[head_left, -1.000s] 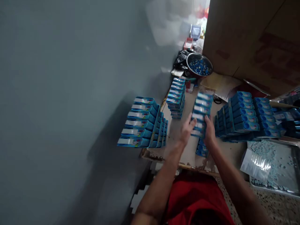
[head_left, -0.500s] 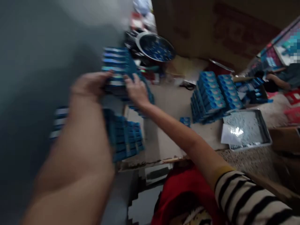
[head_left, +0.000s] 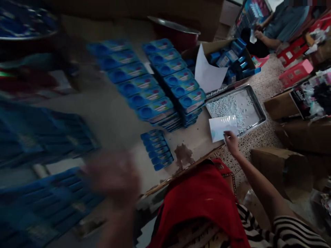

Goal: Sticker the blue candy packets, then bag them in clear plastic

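My right hand pinches the lower edge of a white card, which overlaps the near side of a metal tray. Small pale beads lie scattered in the tray. Motion smears my left hand, so its fingers and anything in them cannot be made out. It is above the left part of the table, beside blue box stacks. A small group of blue packs lies flat between my two hands.
Two tall rows of blue packs stand mid-table. Behind the tray, a carton holds blue boxes and a white sheet. A bowl of blue pieces is at upper left. Another person sits at upper right, near red stools.
My view has swung right. My right hand has left the blue boxes at the left and now grips the white card at the tray. My left hand has also come away from those boxes.
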A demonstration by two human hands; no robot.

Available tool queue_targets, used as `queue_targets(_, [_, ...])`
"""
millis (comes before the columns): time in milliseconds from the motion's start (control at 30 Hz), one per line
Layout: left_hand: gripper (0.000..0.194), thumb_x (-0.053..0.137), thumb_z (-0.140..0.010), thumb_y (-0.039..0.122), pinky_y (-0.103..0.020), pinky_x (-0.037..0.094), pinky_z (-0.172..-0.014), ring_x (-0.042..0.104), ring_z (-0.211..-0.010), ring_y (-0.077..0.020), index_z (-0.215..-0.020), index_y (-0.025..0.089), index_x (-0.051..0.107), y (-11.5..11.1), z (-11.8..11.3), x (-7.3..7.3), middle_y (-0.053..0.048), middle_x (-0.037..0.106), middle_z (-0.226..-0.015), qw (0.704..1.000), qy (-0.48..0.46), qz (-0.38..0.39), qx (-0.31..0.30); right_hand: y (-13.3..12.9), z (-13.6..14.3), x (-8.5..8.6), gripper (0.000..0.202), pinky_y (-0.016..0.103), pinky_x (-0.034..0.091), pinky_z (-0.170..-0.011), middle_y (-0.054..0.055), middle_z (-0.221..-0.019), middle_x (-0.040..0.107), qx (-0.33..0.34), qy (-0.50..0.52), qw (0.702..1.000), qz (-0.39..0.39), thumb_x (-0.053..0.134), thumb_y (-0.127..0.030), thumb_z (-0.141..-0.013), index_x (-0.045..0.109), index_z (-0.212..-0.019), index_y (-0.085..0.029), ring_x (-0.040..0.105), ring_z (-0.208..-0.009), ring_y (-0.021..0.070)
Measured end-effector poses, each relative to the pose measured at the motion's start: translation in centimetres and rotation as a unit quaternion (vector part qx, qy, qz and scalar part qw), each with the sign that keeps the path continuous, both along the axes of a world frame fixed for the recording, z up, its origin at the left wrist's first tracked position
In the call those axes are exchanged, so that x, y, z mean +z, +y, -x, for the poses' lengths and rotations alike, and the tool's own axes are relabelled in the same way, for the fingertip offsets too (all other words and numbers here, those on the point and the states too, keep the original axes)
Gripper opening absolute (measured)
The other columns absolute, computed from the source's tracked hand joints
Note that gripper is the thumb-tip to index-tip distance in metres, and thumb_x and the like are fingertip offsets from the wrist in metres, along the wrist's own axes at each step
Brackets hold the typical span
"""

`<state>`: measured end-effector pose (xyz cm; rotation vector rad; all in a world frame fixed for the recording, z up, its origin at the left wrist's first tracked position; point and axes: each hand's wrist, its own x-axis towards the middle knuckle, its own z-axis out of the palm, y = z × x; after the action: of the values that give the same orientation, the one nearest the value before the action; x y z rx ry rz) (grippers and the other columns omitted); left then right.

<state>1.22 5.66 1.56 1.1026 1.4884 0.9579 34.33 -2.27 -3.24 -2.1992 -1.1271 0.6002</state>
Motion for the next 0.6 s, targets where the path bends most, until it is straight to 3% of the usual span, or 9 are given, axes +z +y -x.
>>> queue_targets(67, [0.022,0.080,-0.087,0.030,-0.034,0.062,-0.093,0.068,-0.109,-0.0246,-0.107,0.020,0.075,-2.0,-3.9,-1.7,-0.007,0.072,-0.108,0.999,0.019,0.009,-0.036,2.0,-5.5,0.2,0.028,0.041,0.053,-0.090,0.007,-0.092,0.077,-0.033,-0.028,0.999,-0.007,0.057,-0.041,-0.090,0.075,-0.098,-0.020,0.067,-0.085,0.0241])
queue_targets(133, [0.028,0.086,-0.076,0.020,-0.034,0.059,-0.094,0.069,-0.106,-0.0245,-0.101,0.021,0.073,-2.2,-9.1,-4.3,-0.007,0.073,-0.105,0.998,0.020,0.045,-0.046,4.2,-8.4,-0.2,0.027,0.041,0.051,-0.093,0.008,-0.094,0.077,-0.013,-0.047,0.999,-0.008,0.057,-0.037,-0.092,0.077,-0.099,-0.020,0.066,-0.087,0.0239])
queue_targets(233, [0.044,0.088,-0.069,0.019,-0.035,0.056,-0.094,0.070,-0.104,-0.0227,-0.107,0.019,0.067,1.1,-17.2,-9.2,-0.011,0.073,-0.116,0.988,-0.025,0.153,0.028,7.1,-8.8,-1.9,0.025,0.040,0.050,-0.095,0.010,-0.099,0.078,0.079,-0.065,0.995,-0.006,0.059,-0.032,-0.096,0.079,-0.105,-0.020,0.066,-0.094,0.0253])
queue_targets(300, [0.043,0.087,-0.071,0.027,-0.032,0.056,-0.084,0.071,-0.091,-0.0204,-0.108,0.017,0.067,3.8,-20.9,-12.4,-0.009,0.075,-0.106,0.980,-0.078,0.181,0.018,8.4,-7.6,-3.2,0.028,0.041,0.049,-0.098,0.012,-0.107,0.078,0.138,-0.078,0.987,-0.004,0.058,-0.027,-0.099,0.078,-0.115,-0.019,0.065,-0.102,0.0276])
queue_targets(367, [0.039,0.085,-0.071,0.033,-0.028,0.053,-0.073,0.067,-0.077,-0.0176,-0.103,0.016,0.070,5.6,-22.5,-14.7,-0.005,0.075,-0.091,0.973,-0.145,0.182,-0.012,9.3,-6.2,-4.4,0.032,0.042,0.047,-0.102,0.014,-0.117,0.077,0.189,-0.099,0.977,0.010,0.056,-0.023,-0.101,0.076,-0.126,-0.017,0.063,-0.111,0.0298])
queue_targets(433, [0.035,0.085,-0.070,0.036,-0.025,0.049,-0.066,0.063,-0.068,-0.0155,-0.096,0.015,0.074,6.2,-22.9,-16.0,-0.003,0.072,-0.079,0.967,-0.181,0.176,-0.020,10.0,-5.0,-5.4,0.036,0.042,0.046,-0.104,0.014,-0.127,0.075,0.227,-0.122,0.965,0.036,0.056,-0.021,-0.102,0.072,-0.134,-0.016,0.060,-0.117,0.0311])
queue_targets(600, [0.034,0.083,-0.072,0.044,-0.025,0.048,-0.066,0.063,-0.069,-0.0153,-0.089,0.015,0.077,5.2,-22.5,-16.6,-0.004,0.073,-0.078,0.967,-0.181,0.177,0.002,10.9,-3.3,-7.1,0.035,0.044,0.042,-0.102,0.011,-0.134,0.074,0.292,-0.171,0.937,0.082,0.053,-0.030,-0.107,0.072,-0.135,-0.024,0.057,-0.121,0.0324])
